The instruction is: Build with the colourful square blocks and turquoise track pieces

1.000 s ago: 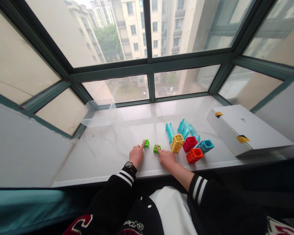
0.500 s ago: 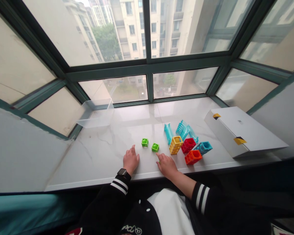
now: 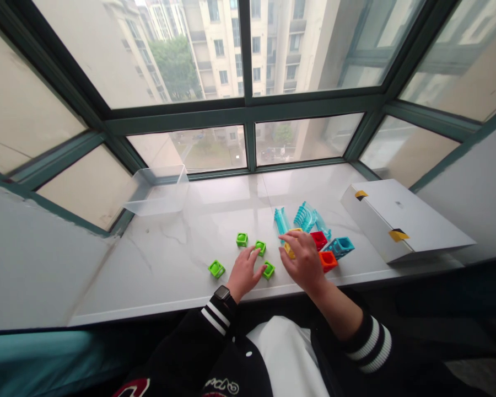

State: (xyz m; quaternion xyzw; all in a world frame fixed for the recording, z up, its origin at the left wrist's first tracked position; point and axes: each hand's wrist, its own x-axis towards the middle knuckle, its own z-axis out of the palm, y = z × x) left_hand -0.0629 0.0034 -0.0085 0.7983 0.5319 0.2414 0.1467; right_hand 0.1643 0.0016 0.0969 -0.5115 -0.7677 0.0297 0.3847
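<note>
Right grip: your right hand (image 3: 303,258) arches over the yellow block (image 3: 288,251), which shows only in slivers under your fingers. You can't tell whether they're clamped on it, or which way its long axis runs.

Left grip: your left hand (image 3: 244,273) is open, fingers apart, holding nothing, with a black smartwatch (image 3: 222,293) on the wrist.

Green blocks: four hollow green cubes (image 3: 242,239) sit slightly askew around your left hand; two are just beside its fingertips.

Other blocks: one red block (image 3: 318,240), one orange block (image 3: 328,261) and one blue block (image 3: 341,247) lie right of your right hand.

Curved pieces: three teal ribbed pieces (image 3: 304,216) lie lengthwise away from you, upper middle.

Farther off: a clear plastic tub (image 3: 157,190) sits at the upper left of the marble windowsill (image 3: 215,212). A white box (image 3: 403,220) with two yellow-and-black tabs lies at right, with no readable writing.
</note>
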